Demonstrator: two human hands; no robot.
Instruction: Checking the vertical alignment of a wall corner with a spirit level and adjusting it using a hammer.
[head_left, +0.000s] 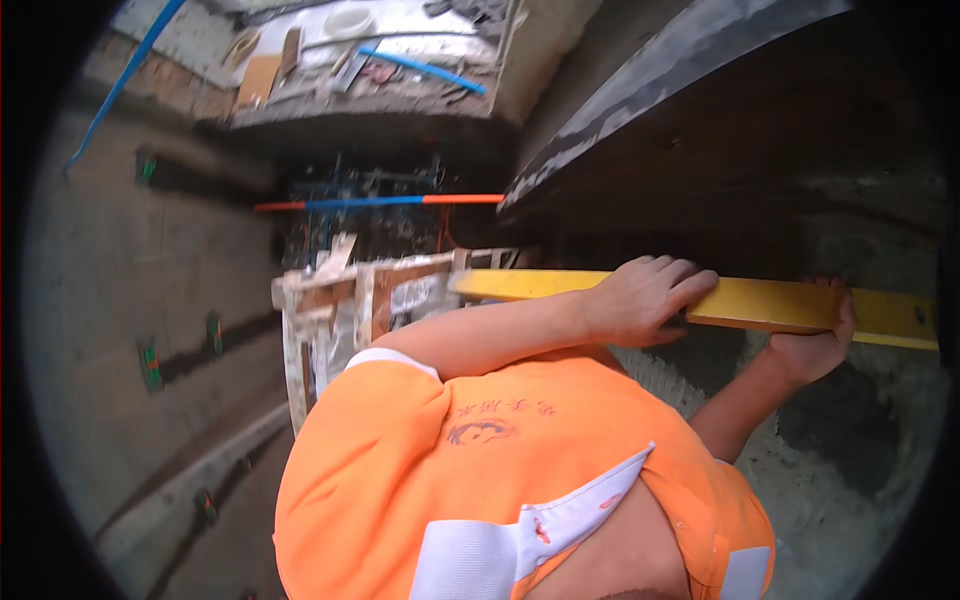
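A long yellow bar (760, 298), which looks like a spirit level, lies crosswise before my chest. My left hand (645, 298) grips it with curled fingers near its middle, the forearm reaching across my orange top. Farther right, my right hand (812, 340) is closed round the bar from below, thumb and fingers against it. The bar's left end reaches over a rough wooden frame (320, 290). Below the bar at the right is a grey, patchy cement surface (840, 420).
A tiled wall (110, 300) with green clips stands at left. Ahead, a red and blue pipe (365, 203) spans a dark recess. Above it, a ledge (250, 118) holds a white roll, blue strip and scraps. A dark overhanging structure (730, 130) fills the upper right; another blue strip (125, 70) hangs at upper left.
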